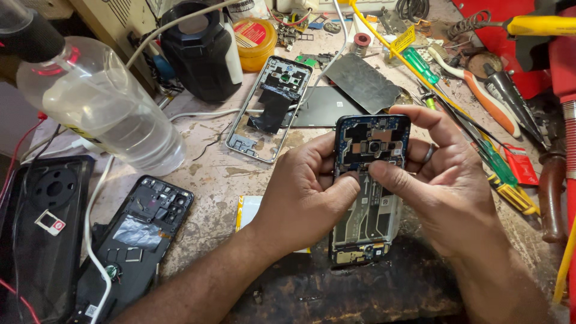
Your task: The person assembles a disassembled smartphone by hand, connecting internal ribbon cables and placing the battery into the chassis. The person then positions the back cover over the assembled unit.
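An opened phone with its back cover off is held upright over the workbench, its blue circuit board and camera module showing at the top. My left hand grips its left side, thumb pressed on the board near the middle. My right hand, a ring on one finger, wraps the right side, with its thumb on the board beside the left thumb and its index finger hooked over the phone's top right corner.
A grey phone frame with black tape lies behind. A black phone shell and a black back cover lie at left, below a tilted plastic bottle. Screwdrivers, pliers and a yellow tub crowd the far side.
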